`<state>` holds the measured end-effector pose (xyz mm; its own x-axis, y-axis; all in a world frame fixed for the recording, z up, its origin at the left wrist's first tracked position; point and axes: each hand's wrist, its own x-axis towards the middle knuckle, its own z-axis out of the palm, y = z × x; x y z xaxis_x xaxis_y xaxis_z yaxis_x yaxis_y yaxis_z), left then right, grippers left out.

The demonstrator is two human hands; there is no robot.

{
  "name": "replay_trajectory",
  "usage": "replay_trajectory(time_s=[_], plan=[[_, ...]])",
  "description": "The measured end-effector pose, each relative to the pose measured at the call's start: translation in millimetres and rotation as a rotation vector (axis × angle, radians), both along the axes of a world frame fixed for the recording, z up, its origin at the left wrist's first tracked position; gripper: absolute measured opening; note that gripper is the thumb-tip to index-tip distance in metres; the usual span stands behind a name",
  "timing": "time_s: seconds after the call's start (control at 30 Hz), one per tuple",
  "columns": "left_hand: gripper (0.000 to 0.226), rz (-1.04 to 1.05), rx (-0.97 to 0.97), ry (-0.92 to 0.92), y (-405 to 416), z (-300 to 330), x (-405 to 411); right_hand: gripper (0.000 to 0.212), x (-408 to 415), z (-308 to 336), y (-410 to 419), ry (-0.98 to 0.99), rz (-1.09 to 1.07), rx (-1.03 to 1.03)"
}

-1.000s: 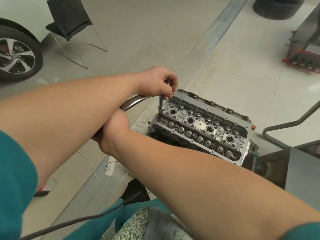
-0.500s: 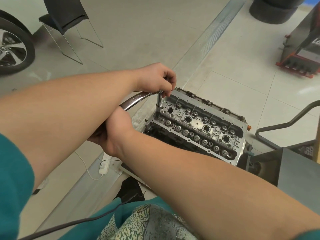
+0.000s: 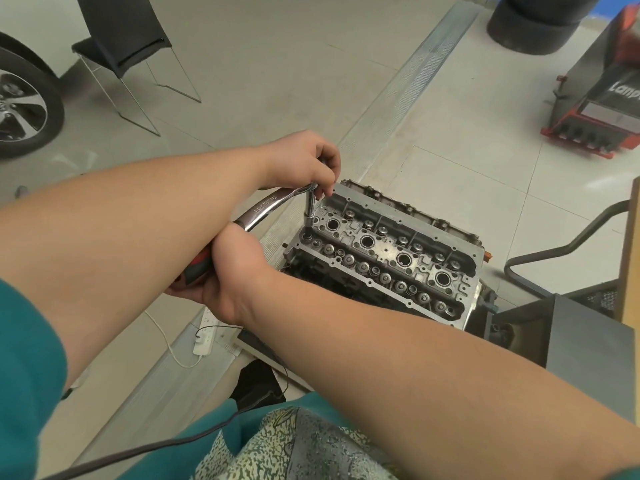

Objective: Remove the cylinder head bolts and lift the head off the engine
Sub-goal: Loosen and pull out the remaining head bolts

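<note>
Two hands work one ratchet here. Our left hand sits over the ratchet's head, fingers curled down around it where the extension drops away. Our right hand is wrapped around the red-and-black grip at the other end of the handle, so our forearms cross, the left above the right. The chrome handle slopes up from the right hand to the left.

We see the extension standing nearly upright, its lower end seated in the cylinder head at the head's far-left corner; the bolt itself is hidden under the socket. The head still sits on the engine, its top face open to us, with four large round bores in a row along the middle and rows of valve springs along both long edges.

Beyond the engine, a grey stand with a bent tube handle is at its right end. On the floor near the engine's left end lies a white power strip with its cord. Farther off we have a black chair, a car wheel at the left edge, a tyre at the top and a red-and-grey machine at the right edge.
</note>
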<state>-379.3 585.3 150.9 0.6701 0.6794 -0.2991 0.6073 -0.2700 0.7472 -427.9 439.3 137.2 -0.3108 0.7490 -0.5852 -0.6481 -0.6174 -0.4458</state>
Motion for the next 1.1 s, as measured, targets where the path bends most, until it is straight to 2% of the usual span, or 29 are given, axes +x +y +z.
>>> replay_trajectory(time_s=[0.07, 0.2, 0.33, 0.73, 1.1], plan=[[0.012, 0.015, -0.006, -0.011, -1, 0, 0, 0.014, 1, -1, -2, -0.044, 0.020, 0.000], [0.017, 0.056, -0.009, -0.037, -2, -2, -1, 0.027, 8, -2, -8, -0.102, 0.093, 0.001], [0.020, 0.093, -0.017, -0.042, -4, -3, 1, 0.010, 19, 1, -15, -0.142, 0.165, 0.021], [0.013, 0.274, -0.017, -0.071, -12, -4, 8, 0.017, 62, 9, -38, -0.176, 0.314, -0.021], [0.012, 0.404, -0.030, -0.139, -15, -11, 11, 0.024, 137, 6, -51, -0.236, 0.617, 0.012]])
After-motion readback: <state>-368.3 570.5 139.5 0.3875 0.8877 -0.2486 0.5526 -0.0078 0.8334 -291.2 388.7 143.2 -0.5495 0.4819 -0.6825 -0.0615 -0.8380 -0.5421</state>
